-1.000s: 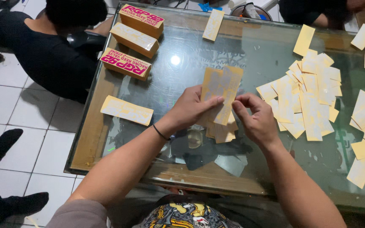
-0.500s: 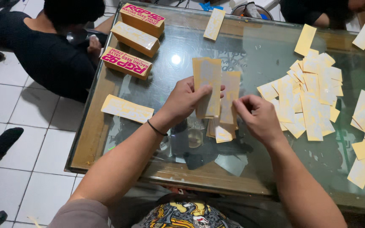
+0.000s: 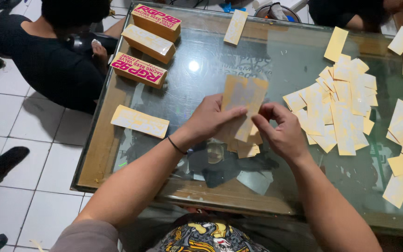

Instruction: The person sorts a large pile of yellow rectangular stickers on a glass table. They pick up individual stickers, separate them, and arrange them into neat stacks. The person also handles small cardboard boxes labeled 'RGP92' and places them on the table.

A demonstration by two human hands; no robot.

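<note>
Around the glass-topped wooden table (image 3: 117, 154)

Three long tan cardboard boxes with pink lettering (image 3: 150, 28) lie grouped at the far left corner — two side by side, the third (image 3: 138, 70) just nearer. A flat pale yellow card (image 3: 139, 121) rests alone near the left edge, another (image 3: 235, 26) at the far edge. A heap of loose yellow paper slips (image 3: 339, 109) spreads to the right. A person in a black shirt (image 3: 47, 65) sits beside the table on the white tiled floor (image 3: 19, 135).
</note>
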